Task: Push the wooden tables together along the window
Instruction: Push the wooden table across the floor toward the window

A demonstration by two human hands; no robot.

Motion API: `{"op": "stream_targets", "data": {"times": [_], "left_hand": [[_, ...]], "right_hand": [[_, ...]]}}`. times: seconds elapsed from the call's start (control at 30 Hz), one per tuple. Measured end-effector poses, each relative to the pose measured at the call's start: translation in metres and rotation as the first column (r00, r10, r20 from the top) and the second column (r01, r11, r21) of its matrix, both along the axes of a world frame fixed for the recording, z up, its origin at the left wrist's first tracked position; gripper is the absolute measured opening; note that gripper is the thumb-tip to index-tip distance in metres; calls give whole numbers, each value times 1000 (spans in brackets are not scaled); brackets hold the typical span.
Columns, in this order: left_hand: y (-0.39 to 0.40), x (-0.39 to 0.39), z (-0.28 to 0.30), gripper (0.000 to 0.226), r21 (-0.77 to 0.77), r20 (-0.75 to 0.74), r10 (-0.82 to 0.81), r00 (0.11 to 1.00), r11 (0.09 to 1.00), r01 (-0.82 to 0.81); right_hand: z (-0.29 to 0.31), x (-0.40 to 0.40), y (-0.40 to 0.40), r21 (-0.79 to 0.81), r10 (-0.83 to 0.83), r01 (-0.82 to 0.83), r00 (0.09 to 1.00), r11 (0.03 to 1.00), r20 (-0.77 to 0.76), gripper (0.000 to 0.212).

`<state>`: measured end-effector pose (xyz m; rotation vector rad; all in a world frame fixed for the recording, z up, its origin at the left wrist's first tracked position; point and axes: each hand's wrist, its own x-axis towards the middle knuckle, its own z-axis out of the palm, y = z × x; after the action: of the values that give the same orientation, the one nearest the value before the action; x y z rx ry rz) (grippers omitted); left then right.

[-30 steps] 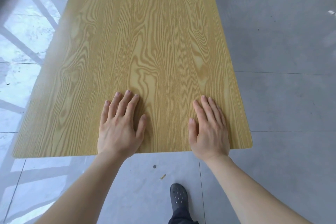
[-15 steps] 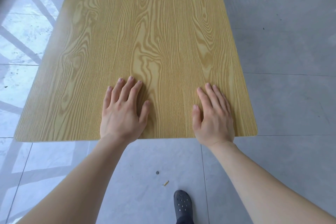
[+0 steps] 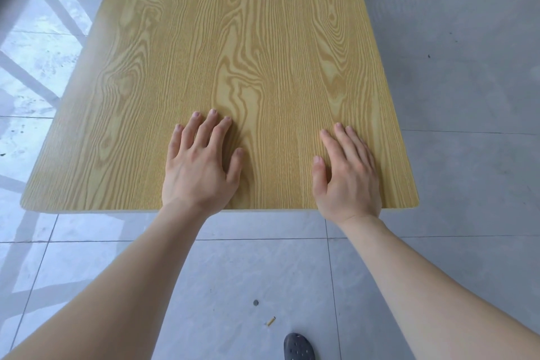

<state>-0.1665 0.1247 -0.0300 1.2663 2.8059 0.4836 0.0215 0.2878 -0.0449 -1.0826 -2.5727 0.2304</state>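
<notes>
A long wooden table (image 3: 233,52) with yellow grain runs away from me and fills the upper middle of the head view. Its near short edge crosses the frame just past my wrists. My left hand (image 3: 198,164) lies flat on the top near that edge, fingers spread. My right hand (image 3: 346,175) lies flat to the right of it, fingers close together, near the table's right corner. Neither hand holds anything. No second table shows in the frame.
Grey floor tiles (image 3: 467,96) lie around the table. Bright window reflections (image 3: 35,61) stripe the floor on the left. A dark shoe (image 3: 298,348) shows at the bottom edge, with a small yellow scrap (image 3: 271,321) and a dark speck (image 3: 256,302) on the floor nearby.
The table's near edge has slid away from me across the floor, with both flat hands travelling forward on it and my arms stretched out further.
</notes>
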Motion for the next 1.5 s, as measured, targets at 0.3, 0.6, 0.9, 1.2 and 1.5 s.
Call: {"op": "stream_targets", "data": {"times": [0.3,0.6,0.9,1.2,1.5], "left_hand": [[3,-3,0,62,-3,11,-3,1000,1000,3],[3,-3,1,61,-16,14,11,1000,1000,-11],[2,-3,5,61,-50,30,16,999,999,-15],[1,-2,7,61,-80,35,0,999,997,3],[23,-1,38,64,-304,191,67,979,953,-6]], "right_hand": [[1,-4,3,3,8,-8,1000,1000,13,56],[2,-3,2,2,7,-7,1000,1000,17,55],[9,-5,0,-30,9,-5,991,1000,136,57],[17,-3,0,-98,48,-26,973,995,226,58],[82,-9,34,-504,255,-23,882,863,397,54]]}}
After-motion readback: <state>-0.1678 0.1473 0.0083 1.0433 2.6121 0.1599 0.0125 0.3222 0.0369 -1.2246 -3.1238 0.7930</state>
